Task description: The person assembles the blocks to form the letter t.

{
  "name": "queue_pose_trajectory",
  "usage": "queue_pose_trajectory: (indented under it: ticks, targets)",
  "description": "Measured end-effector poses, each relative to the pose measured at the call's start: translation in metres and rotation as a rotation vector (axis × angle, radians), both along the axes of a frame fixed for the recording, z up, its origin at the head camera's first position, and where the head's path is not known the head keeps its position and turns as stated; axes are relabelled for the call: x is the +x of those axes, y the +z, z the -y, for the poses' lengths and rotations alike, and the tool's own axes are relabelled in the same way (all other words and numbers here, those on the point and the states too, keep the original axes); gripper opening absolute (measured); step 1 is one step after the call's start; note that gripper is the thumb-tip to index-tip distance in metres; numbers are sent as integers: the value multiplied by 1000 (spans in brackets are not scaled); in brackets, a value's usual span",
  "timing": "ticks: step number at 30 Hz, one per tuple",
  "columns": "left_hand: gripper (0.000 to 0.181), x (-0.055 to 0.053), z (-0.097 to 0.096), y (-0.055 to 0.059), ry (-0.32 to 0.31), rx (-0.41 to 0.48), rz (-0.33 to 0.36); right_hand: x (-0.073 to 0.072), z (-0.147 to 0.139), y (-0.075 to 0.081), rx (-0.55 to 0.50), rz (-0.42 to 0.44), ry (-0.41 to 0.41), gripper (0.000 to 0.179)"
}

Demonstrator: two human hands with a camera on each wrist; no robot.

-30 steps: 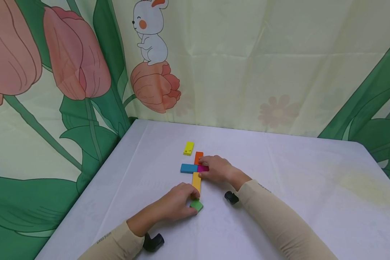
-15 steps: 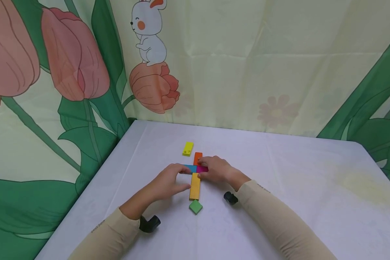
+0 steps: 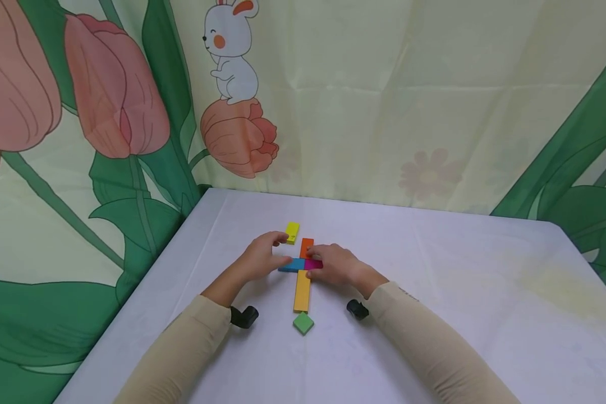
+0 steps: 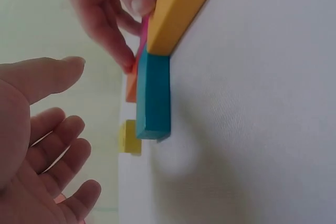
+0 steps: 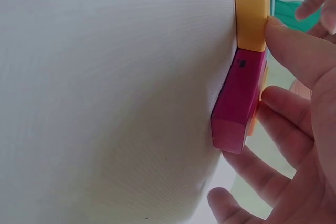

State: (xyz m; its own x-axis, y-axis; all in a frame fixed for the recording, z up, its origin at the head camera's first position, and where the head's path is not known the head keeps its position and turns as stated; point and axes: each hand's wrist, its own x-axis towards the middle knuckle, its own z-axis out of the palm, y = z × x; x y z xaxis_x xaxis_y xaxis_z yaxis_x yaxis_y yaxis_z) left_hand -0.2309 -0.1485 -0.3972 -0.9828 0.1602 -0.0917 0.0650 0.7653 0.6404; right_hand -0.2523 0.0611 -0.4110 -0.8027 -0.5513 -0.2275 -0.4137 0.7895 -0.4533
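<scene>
My left hand (image 3: 262, 257) hovers over the left end of the blue block (image 3: 291, 265). Its fingertips reach the near end of the yellow block (image 3: 293, 229), and contact cannot be made out. The left wrist view shows those fingers loosely bent with nothing between them. My right hand (image 3: 335, 264) rests at the middle of a cross of blocks. Its thumb touches the amber block (image 5: 252, 11) and a finger touches the orange block (image 3: 307, 247); the magenta block (image 5: 239, 95) lies between them, partly covered in the head view.
A green square block (image 3: 303, 323) lies cornerwise at the near end of the amber block. All the blocks lie flat on a white-covered table (image 3: 434, 314). A printed curtain (image 3: 343, 112) with tulips and a rabbit stands behind the table. A black wrist camera (image 3: 244, 317) sits under the left wrist.
My left hand has left the green block, passed the blue block, and moved away from me to the yellow block. The right hand has stayed in place.
</scene>
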Motion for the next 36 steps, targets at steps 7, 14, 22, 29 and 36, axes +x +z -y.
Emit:
queue_pose_trajectory:
  ticks: [7,14,22,29,36]
  targets:
    - [58,-27,-2,-11,82,11,57,0,1,0,-3,8,-2,64]
    - [58,-49,-4,-15,119,33,81,1,2,0,6,4,-6,64]
    - [59,-65,-7,-25,160,17,75,3,1,4,11,14,-15,65]
    - [62,-67,-12,-29,190,12,103,4,1,4,11,8,-9,64]
    - [56,-70,-14,-31,214,21,99,4,2,6,22,2,-13,64]
